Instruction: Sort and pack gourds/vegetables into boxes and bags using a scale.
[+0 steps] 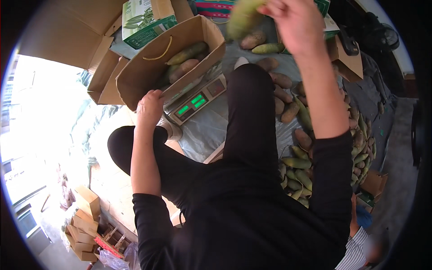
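Observation:
My right hand (299,29) is raised at the top, its fingers closed on one end of a long green radish (245,20), which is smeared by motion. Below and left of it, an open cardboard gift box (168,85) with a yellow cord handle (162,49) rests on a weighing scale (198,101) with lit green displays. Inside the box lie several roots, among them a green radish (188,52) and a brownish-red one (183,70). My left hand (150,108) grips the box's near left rim, with its fingers curled over the edge.
Loose brown roots (282,80) lie on plastic sheeting right of my knee, and a larger pile of green radishes (297,164) spreads further right. A printed green-and-white box (148,22) stands behind the gift box. Flattened cartons (85,216) sit lower left. Another person's striped sleeve (353,249) shows lower right.

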